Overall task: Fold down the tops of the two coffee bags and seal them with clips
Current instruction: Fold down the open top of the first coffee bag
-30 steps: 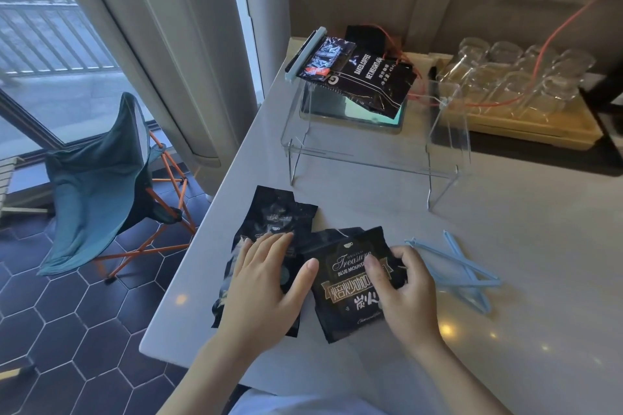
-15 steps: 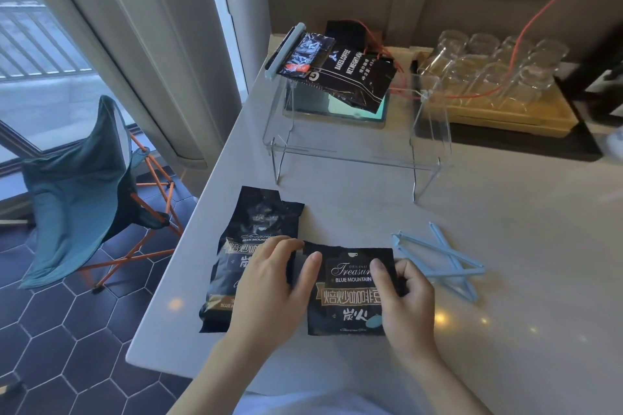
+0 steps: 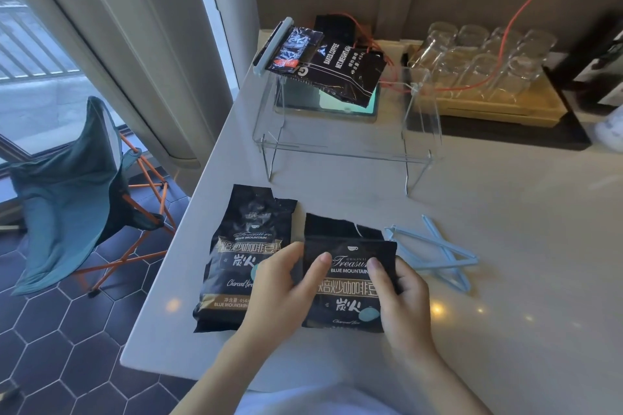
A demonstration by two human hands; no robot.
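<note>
From the head view, two black coffee bags lie flat on the pale surface (image 3: pixel 505 280) in the lower middle of the frame; the left bag (image 3: pixel 246 256) rests untouched with its torn top still straight and unfolded, while the right bag (image 3: pixel 350 283) sits just beside it, its top edge creased over. The left hand (image 3: pixel 283 293) holds the right bag at its left side, thumb laid across the front and fingers tucked behind; the right hand (image 3: pixel 401 296) pinches the bag's right edge, thumb on the printed face, fingers curled behind it; both grips sit near the fold line. Two light blue clips (image 3: pixel 435 253) lie crossed on the surface right of the bag, near the right hand but not touching it. In the upper middle a clear stand (image 3: pixel 344 148) carries another dark bag already closed with a clip; a tray of glasses (image 3: pixel 482 61) stands at upper right.

The step in hand looks like folding down the first bag's top; next, one hand should likely keep the fold pressed flat while the other reaches for a clip and slides it over the crease; the left bag remains to be done.
</note>
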